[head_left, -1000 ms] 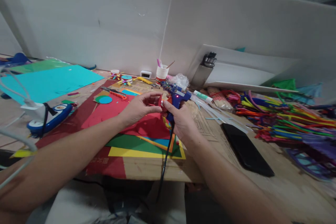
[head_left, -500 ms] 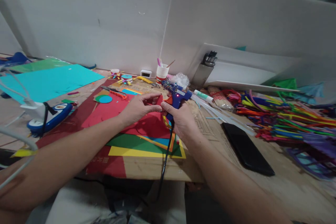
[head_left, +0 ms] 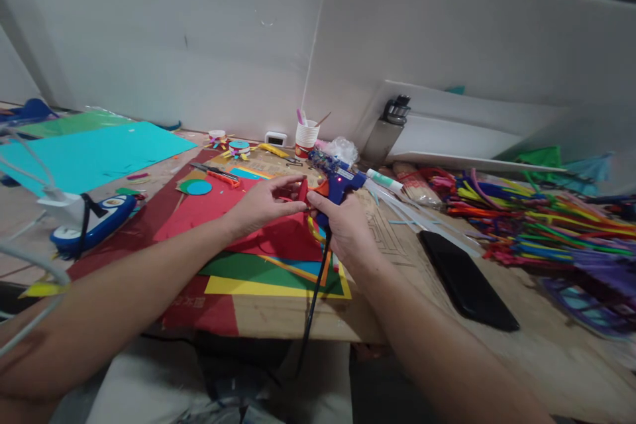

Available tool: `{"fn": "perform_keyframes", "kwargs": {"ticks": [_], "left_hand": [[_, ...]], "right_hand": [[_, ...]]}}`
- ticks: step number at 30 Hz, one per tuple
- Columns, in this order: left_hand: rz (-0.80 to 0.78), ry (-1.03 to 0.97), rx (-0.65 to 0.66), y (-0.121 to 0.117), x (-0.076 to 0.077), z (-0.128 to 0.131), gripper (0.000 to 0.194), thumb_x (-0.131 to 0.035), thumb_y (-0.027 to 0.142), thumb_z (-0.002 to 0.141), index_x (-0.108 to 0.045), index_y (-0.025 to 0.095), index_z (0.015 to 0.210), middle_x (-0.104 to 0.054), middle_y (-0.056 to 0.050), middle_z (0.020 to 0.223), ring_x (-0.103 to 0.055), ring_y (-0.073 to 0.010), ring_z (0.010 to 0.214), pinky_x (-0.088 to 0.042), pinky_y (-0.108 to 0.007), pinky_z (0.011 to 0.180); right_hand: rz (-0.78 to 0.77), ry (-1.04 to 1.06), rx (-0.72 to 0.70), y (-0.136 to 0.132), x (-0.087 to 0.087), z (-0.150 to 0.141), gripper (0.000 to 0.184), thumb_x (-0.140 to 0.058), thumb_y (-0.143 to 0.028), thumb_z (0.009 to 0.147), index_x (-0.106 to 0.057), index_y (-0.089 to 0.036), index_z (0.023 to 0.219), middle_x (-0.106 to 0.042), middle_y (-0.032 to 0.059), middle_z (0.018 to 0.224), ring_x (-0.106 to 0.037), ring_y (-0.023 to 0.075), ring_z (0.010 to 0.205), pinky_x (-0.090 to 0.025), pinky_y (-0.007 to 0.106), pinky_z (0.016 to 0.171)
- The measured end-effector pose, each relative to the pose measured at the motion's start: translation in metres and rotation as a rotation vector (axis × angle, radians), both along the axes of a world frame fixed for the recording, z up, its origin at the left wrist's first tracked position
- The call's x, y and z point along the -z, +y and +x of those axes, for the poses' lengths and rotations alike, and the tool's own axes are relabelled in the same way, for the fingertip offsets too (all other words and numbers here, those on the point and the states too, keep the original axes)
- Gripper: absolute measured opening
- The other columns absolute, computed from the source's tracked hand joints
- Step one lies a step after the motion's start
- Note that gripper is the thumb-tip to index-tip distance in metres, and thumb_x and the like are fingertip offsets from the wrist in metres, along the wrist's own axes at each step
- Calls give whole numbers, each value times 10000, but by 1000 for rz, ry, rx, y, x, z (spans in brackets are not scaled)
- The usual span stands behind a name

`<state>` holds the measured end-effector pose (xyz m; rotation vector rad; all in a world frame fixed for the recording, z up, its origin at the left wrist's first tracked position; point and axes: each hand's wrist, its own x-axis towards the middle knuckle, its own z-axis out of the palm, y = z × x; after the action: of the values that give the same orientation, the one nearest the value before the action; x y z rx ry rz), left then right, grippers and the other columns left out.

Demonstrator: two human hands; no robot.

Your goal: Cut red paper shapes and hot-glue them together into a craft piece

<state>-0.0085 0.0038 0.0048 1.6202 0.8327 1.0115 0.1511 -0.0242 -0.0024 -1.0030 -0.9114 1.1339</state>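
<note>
My left hand (head_left: 268, 205) pinches a small red paper piece (head_left: 303, 192), its fingers curled around the edge. Close against it, my right hand (head_left: 345, 225) grips a blue glue gun (head_left: 340, 189) with an orange trigger and a lit red light; its black cord (head_left: 314, 298) hangs over the table edge. The thumb of my right hand is near or touching the red piece; I cannot tell which. Beneath both hands lie red paper sheets (head_left: 199, 228), with green paper (head_left: 243, 270) and yellow paper (head_left: 278, 287) under them.
An orange utility knife (head_left: 223, 175) and a blue paper circle (head_left: 199, 187) lie to the left. Behind stand a paper cup (head_left: 307, 139) and a bottle (head_left: 385, 136). On the right are a black phone (head_left: 467, 281), glue sticks (head_left: 432, 218) and many pipe cleaners (head_left: 546, 218).
The glue gun has shifted very slightly to the right. Both hands stay together over the red sheets, and the red piece shows a little more upright between them.
</note>
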Motion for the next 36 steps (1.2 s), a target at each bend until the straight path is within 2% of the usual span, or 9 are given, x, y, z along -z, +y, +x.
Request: {"fn": "perform_keyframes", "kwargs": {"ticks": [6,11,15,18,21,25,29,32,36], "left_hand": [[13,70,-29,1,-1,-1,694,-838,444,728,-666,168,1341,-747,-114,1129,-678,-273,1062,-524,-443,978],[20,135,-98,2,0,-2,744,-834,541,707,-685,158,1326,-739,-139,1187,-683,-291,1050,-539,-428,938],[57,161,-28,1,-2,-2,767,-846,446,708,-631,181,1396,-754,-114,1126,-694,-257,986,-544,-404,916],[118,179,-34,-1,-3,-2,684,-830,389,727,-658,190,1358,-750,-101,1126,-689,-239,982,-536,-381,924],[132,193,-50,-1,-3,-1,633,-805,400,749,-675,178,1327,-746,-101,1125,-680,-235,973,-533,-374,911],[99,162,-87,0,-3,-2,658,-818,425,727,-680,176,1320,-731,-112,1159,-668,-240,996,-525,-379,910],[46,94,-141,7,-4,-9,693,-811,449,726,-661,202,1355,-710,-103,1191,-663,-214,970,-534,-330,814],[26,76,-191,16,-5,-17,724,-808,470,717,-652,196,1368,-697,-110,1215,-656,-191,901,-516,-285,688],[88,45,-243,25,-7,-27,673,-795,461,718,-681,212,1333,-704,-94,1149,-642,-178,878,-487,-266,650]], "right_hand": [[4,-68,33,1,2,0,361,-850,-328,604,-657,-167,864,-686,-12,699,-606,132,581,-495,280,598],[0,-108,42,2,3,1,356,-847,-346,610,-664,-172,862,-691,-6,714,-607,136,583,-494,287,596],[-6,-103,64,2,2,1,353,-840,-319,611,-657,-177,877,-691,-14,701,-604,136,566,-493,283,583],[-10,-110,70,2,3,1,352,-838,-319,619,-665,-170,887,-700,-8,711,-606,134,572,-504,283,595],[-7,-89,47,3,3,1,371,-845,-311,614,-668,-168,907,-716,3,741,-624,143,596,-519,289,610],[9,-53,30,2,1,0,318,-826,-358,649,-621,-176,811,-654,-25,624,-569,110,519,-472,250,540],[10,20,-20,-1,-2,2,372,-805,-431,689,-605,-192,891,-667,-36,680,-561,95,493,-461,237,505],[42,-46,-65,-4,-2,4,405,-800,-460,712,-623,-189,956,-677,-26,729,-573,98,504,-457,242,508],[57,-178,-153,-10,-4,5,373,-769,-479,735,-627,-180,906,-644,-17,689,-534,96,494,-431,251,498]]}}
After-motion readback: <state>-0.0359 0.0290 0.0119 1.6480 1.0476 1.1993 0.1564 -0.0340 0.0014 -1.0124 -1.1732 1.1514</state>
